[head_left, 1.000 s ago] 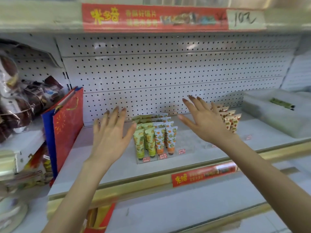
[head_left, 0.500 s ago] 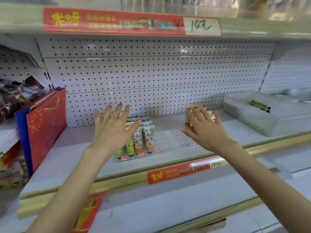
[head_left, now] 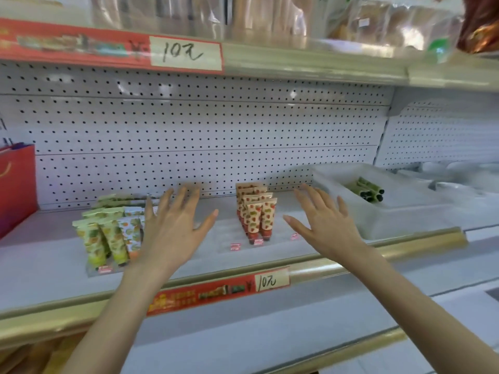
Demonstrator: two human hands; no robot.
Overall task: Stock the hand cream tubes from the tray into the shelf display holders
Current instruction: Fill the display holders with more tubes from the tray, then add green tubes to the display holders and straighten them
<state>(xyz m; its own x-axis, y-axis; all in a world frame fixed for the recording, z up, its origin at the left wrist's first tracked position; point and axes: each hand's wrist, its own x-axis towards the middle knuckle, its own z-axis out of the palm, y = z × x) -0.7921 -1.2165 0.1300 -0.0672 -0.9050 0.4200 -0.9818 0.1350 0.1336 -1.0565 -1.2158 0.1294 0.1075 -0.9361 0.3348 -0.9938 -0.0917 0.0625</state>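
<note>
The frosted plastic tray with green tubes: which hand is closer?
Right. The right hand hovers just left of the frosted plastic tray; the left hand is farther left, beyond the red strawberry-print tubes.

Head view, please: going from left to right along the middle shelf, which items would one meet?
Red paper gift bag → green and orange fruit-print tubes → strawberry-print tubes with red caps → translucent plastic tray holding dark-capped green tubes.

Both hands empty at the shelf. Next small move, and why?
Probably swing the right hand over to the tray and pick up one of the green tubes lying in it. Both hands are open and hold nothing, the tray sits just beside that hand, and the left hand hovers farther off.
</note>
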